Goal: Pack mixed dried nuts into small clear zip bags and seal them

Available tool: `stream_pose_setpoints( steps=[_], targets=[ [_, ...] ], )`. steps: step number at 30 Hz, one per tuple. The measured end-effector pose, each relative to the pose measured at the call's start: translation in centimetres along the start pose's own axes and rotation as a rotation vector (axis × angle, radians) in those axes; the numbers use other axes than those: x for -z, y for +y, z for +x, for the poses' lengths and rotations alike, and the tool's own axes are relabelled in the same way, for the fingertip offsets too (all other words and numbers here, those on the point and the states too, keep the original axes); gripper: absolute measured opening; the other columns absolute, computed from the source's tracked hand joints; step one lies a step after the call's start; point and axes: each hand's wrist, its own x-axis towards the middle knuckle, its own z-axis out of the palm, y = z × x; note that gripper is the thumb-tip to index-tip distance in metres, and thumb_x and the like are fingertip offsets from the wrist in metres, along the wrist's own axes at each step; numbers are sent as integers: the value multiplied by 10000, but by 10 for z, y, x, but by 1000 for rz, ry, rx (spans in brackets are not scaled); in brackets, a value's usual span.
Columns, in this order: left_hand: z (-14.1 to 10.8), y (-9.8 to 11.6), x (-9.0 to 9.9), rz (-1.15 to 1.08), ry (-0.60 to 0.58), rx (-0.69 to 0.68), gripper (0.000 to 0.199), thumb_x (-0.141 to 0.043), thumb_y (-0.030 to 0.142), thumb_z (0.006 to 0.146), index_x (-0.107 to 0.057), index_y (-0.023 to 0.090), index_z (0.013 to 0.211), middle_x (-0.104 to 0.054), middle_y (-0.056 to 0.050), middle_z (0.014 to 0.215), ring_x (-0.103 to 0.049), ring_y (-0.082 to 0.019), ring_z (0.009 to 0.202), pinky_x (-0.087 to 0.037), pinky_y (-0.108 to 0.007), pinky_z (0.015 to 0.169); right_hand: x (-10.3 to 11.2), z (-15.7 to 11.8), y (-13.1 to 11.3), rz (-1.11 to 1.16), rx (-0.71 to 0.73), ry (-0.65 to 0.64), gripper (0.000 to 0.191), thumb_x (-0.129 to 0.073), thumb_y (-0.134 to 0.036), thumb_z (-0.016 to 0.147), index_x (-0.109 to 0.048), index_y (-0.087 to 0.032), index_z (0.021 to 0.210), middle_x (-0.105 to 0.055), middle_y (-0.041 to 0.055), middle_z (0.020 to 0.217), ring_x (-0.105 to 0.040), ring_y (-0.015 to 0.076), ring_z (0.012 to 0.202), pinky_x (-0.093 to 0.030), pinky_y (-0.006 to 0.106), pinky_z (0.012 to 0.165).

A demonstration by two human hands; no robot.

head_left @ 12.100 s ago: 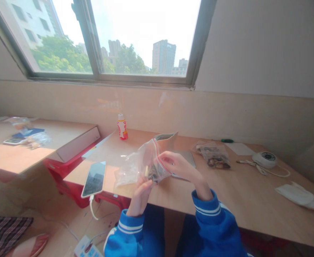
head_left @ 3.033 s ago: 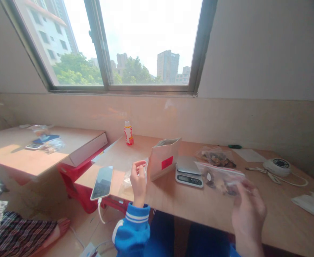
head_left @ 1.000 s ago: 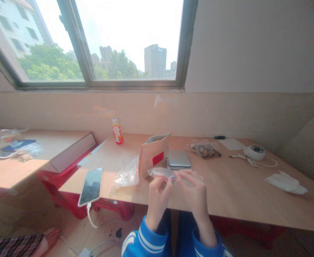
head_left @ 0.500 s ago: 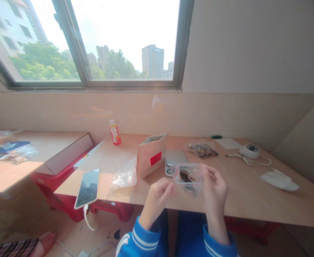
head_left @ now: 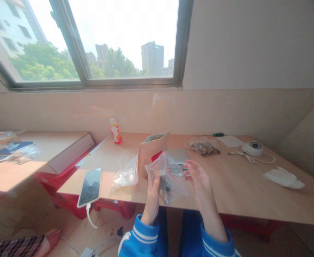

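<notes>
Left hand [head_left: 153, 200] pinching clear zip bag [head_left: 173, 189] of dark pieces [head_left: 164, 187], right hand [head_left: 203, 189] open wide, just beside bag

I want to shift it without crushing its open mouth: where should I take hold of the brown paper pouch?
Probably low on the flat body of the brown paper pouch, coming from above on its left. It stands upright with its silver-lined mouth open at the top, so stay below that. The clear zip bag blocks its front right, and a clear plastic bag lies low beside its left.
</notes>
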Motion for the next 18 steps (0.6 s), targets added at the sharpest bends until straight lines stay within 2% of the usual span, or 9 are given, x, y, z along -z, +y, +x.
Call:
stream_pose_setpoints(
  steps=[2,4,7,9,11,15,18],
  targets=[
    [2,6,5,49,56,-28,621,-670,493,742,-526,174,1255,-700,-98,1054,-612,-242,1090,-470,-346,922,7,1,-2,-81,88,-7,356,-683,-470,746,-675,-180,953,-693,48,852,-636,156,684,-548,287,644],
    [5,8,7,52,60,-25,567,-685,479,726,-582,162,1185,-717,-96,995,-622,-249,1074,-473,-349,921,11,1,-4,-151,113,-120,315,-655,-459,777,-700,-192,937,-705,45,827,-657,173,733,-554,322,740],
    [8,5,6,-43,-19,70,518,-637,523,742,-631,158,1109,-723,-102,961,-634,-259,1052,-481,-372,919,11,-2,-4,-223,117,-304,297,-628,-441,799,-719,-206,957,-721,61,908,-674,200,821,-550,349,812],
    [9,0,5,-137,-54,126,514,-570,560,764,-652,148,1060,-722,-106,947,-644,-270,1026,-494,-393,900,6,-4,0,-262,117,-356,281,-626,-421,801,-722,-204,952,-721,72,952,-673,212,854,-555,341,800],
    [10,-6,7,-184,-38,140,482,-543,537,768,-665,135,1002,-723,-104,933,-647,-277,1012,-500,-402,892,1,-5,6,-288,100,-387,256,-632,-394,799,-718,-194,935,-720,72,946,-674,211,840,-558,326,767],
    [10,-7,15,-53,3,35,350,-592,337,745,-652,150,1034,-706,-73,1043,-610,-245,1090,-464,-349,950,-5,-6,17,-311,68,-507,264,-609,-349,823,-687,-188,1016,-707,59,973,-666,192,819,-545,306,749],
    [7,5,13,46,-48,-4,383,-599,284,746,-633,161,1106,-695,-64,1091,-608,-239,1090,-460,-330,951,-7,-9,18,-322,53,-546,359,-580,-357,848,-618,-217,1176,-678,60,1070,-660,195,862,-538,308,762]
  ],
)
